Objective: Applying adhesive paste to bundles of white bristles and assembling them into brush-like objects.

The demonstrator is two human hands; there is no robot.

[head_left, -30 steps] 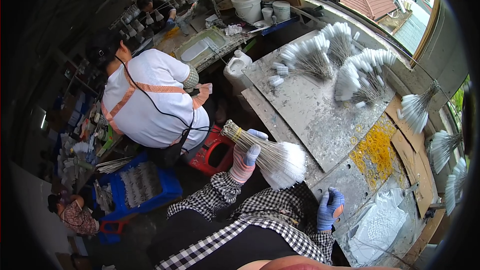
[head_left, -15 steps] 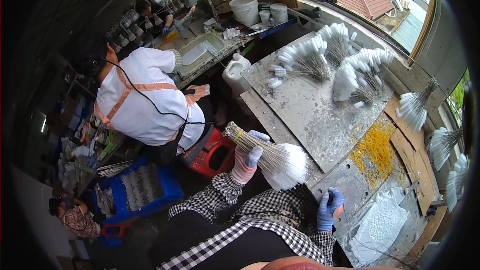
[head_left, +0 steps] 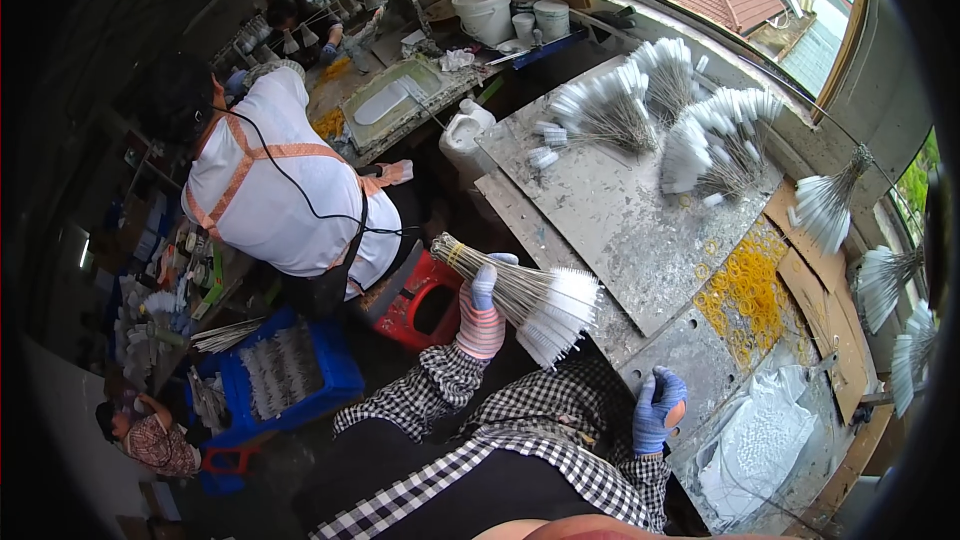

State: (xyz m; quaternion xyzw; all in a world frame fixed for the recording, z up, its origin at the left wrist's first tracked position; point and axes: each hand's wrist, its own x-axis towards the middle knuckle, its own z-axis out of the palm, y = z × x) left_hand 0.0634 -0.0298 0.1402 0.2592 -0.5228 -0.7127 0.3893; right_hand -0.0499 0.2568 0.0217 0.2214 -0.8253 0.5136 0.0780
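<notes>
View: single head-worn fisheye camera, looking steeply down and forward from above the wearer's checked sleeves. Field: wide, edges bent and dark at the rim. Nearest: the forearms at the lower edge. Middle: grey metal-topped bench [head_left: 620,230], right. Far: window along the top right; seated co-worker at left.

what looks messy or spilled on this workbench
Yellow rubber bands lie scattered loose across the right side of the metal bench, not in any container. Otherwise the white-tipped bundles lie fanned in order.
</notes>
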